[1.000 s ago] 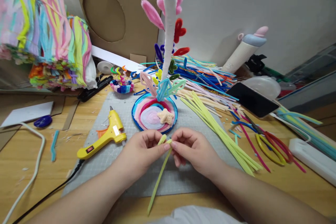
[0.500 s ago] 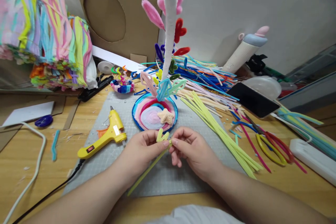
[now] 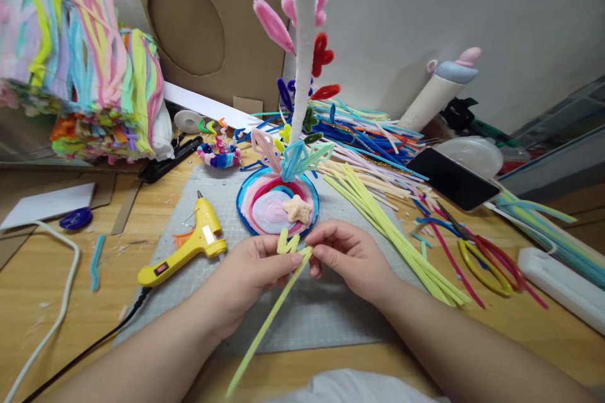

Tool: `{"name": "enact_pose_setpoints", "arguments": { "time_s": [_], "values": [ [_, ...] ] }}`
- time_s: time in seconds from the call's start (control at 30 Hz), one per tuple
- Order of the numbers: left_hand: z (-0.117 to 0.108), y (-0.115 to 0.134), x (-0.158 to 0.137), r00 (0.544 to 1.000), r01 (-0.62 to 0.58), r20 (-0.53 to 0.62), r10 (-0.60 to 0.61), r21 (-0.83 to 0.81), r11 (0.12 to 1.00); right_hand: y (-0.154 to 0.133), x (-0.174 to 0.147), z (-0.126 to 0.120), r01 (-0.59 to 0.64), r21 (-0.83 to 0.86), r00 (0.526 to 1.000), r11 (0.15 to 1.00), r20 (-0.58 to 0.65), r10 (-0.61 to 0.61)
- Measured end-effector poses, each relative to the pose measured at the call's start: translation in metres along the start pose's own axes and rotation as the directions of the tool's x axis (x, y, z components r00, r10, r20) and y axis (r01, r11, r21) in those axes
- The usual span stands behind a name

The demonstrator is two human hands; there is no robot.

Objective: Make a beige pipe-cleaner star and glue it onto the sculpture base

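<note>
Between my hands is a yellow-green pipe cleaner (image 3: 270, 322), its upper end folded into zigzag bends and its long straight tail slanting down towards me. My left hand (image 3: 258, 267) pinches the zigzag part between thumb and fingers. At the last bend, the thumb and forefinger of my right hand (image 3: 347, 258) close on the pipe cleaner. Just beyond stands a round base (image 3: 246, 217) of coiled pipe cleaners, blue at the rim, bearing a beige star (image 3: 297, 208). From its back rise folded pink, blue and green loops and a white wrapped stem (image 3: 305, 44) with coloured petals.
A yellow glue gun (image 3: 189, 245) lies left on the grey cutting mat (image 3: 326, 327). Loose yellow-green pipe cleaners (image 3: 397, 239) lie to the right, beside pliers (image 3: 486, 267) and a phone (image 3: 454, 179). Bundled pipe cleaners (image 3: 94, 56) stand back left, before a cardboard sheet (image 3: 255, 25).
The pipe cleaner's tail has swung lower and nearer to me, and another bend now shows at my fingertips. My right fingers have shifted slightly; both hands still hold it.
</note>
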State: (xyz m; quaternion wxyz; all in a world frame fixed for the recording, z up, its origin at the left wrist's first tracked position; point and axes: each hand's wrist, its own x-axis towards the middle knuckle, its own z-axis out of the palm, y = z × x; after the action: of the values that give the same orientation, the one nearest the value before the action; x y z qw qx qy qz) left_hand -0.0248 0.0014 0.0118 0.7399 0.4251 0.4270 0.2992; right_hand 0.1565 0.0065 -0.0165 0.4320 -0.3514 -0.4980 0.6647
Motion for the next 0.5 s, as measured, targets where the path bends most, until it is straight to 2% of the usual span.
{"name": "enact_pose_setpoints", "arguments": {
  "time_s": [0.27, 0.5],
  "values": [
    [0.0015, 0.0033, -0.002, 0.997, 0.047, 0.063, -0.044, -0.042, 0.998, -0.0038, -0.0005, -0.0023, 0.017, -0.104, 0.999, 0.994, 0.04, -0.013],
    [0.0002, 0.0016, -0.0021, 0.994, 0.044, 0.101, -0.044, -0.006, 0.999, -0.005, -0.0022, -0.0032, 0.038, -0.1, 0.999, 0.994, 0.018, -0.036]
  ]
}}
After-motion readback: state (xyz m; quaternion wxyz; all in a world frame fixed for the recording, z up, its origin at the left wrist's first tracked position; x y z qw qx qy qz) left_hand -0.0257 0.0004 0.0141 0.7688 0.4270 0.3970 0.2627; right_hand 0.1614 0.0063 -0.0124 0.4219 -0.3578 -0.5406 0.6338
